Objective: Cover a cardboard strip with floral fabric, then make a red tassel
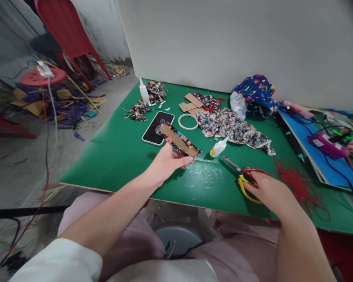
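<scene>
Between the fingers and thumb of my left hand (167,162) is a brown cardboard strip (179,141) edged with dark floral fabric. It is held slantwise above the table, over one corner of a phone (158,128). My right hand (269,190) has its fingers at the handles of a pair of scissors (241,172), one handle red and one yellow. The blades point away to the left, near a small white glue bottle (219,148) with a yellow label. A white ring (188,122), perhaps a tape roll, lies beyond the strip.
Floral fabric pieces (232,125), cardboard pieces (191,102) and a second glue bottle (144,92) are on the green table (117,156). Red thread (297,186) lies tangled right of my right hand. A blue folder (317,145) carries a purple glue gun (326,145) and cables.
</scene>
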`<state>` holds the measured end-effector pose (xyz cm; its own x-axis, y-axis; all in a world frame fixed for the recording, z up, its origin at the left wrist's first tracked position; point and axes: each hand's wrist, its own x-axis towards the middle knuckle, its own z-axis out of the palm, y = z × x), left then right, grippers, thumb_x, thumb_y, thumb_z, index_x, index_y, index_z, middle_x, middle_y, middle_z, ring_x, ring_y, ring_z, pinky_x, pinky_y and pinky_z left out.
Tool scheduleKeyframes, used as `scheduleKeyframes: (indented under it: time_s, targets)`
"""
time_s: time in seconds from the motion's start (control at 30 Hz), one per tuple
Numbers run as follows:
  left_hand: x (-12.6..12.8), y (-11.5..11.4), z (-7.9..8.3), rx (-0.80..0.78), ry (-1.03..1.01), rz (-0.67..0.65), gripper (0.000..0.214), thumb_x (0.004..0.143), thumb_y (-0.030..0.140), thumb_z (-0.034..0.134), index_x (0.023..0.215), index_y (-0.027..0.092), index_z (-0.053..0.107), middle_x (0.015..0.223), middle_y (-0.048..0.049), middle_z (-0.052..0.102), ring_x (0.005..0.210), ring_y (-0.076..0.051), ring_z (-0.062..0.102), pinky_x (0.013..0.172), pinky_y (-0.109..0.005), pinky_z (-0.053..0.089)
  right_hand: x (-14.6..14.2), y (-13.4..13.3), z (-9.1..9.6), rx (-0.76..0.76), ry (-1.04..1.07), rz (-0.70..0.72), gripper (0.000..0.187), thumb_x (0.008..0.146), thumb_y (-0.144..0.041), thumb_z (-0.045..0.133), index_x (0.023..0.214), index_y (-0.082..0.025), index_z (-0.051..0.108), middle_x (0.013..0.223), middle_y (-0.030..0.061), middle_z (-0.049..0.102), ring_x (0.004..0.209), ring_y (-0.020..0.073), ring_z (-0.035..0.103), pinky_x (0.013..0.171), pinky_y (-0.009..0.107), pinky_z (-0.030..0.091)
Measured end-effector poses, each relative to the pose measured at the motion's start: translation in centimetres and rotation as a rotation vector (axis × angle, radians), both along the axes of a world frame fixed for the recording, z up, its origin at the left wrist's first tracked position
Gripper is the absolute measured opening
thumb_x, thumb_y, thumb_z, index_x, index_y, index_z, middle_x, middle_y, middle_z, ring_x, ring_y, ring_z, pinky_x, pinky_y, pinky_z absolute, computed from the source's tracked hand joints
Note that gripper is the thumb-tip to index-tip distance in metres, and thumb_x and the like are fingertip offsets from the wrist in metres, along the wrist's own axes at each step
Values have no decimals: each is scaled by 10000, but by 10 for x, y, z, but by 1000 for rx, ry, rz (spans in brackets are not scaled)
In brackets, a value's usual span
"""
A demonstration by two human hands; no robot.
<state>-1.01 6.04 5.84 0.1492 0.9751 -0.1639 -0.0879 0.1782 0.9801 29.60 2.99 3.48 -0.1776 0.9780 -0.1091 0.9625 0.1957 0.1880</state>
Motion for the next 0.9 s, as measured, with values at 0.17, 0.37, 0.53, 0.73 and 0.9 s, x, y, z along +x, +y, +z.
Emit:
scheduleKeyframes:
  time_s: [0.17, 0.37, 0.53, 0.73, 0.9]
  targets:
    - [-1, 1, -4, -52, 101, -66, 344, 648, 259, 711, 936, 140, 566, 731, -21, 681, 553, -108, 592, 496, -212, 435, 22, 4, -8, 16, -4, -29, 335, 832, -404, 399, 958, -124, 534, 803, 110, 641, 778, 256, 608, 579, 311, 405]
    - [0, -1, -3, -176, -60, -99, 179, 701, 289, 675, 771, 128, 640, 700, -26, 680, 679, -141, 656, 515, -187, 420, 41, 11, -8, -9, 106, -14, 266, 773, -313, 468, 882, -100, 584, 853, 135, 615, 851, 262, 585, 747, 352, 446]
    - [1, -4, 1, -225, -158, -73, 194, 714, 305, 666, 744, 120, 616, 697, -22, 669, 689, -153, 668, 532, -195, 434, 46, 9, 3, -18, 261, -113, 418, 765, -472, 510, 1019, -159, 620, 1023, 103, 631, 919, 256, 598, 748, 355, 466]
    - [4, -6, 2, -178, -50, -100, 212, 759, 319, 605, 780, 110, 580, 625, -27, 647, 593, -138, 648, 500, -199, 422, 3, 9, 24, 305, 459, -137, 284, 827, -413, 472, 944, -222, 646, 912, 40, 674, 842, 205, 618, 734, 324, 459]
    - [7, -6, 3, -63, 53, -159, 177, 792, 289, 540, 806, 119, 584, 534, 15, 590, 424, -87, 543, 457, -204, 390, -53, 9, 33, 371, 752, 53, 240, 840, -348, 481, 948, -215, 650, 895, 48, 679, 808, 173, 620, 739, 297, 468]
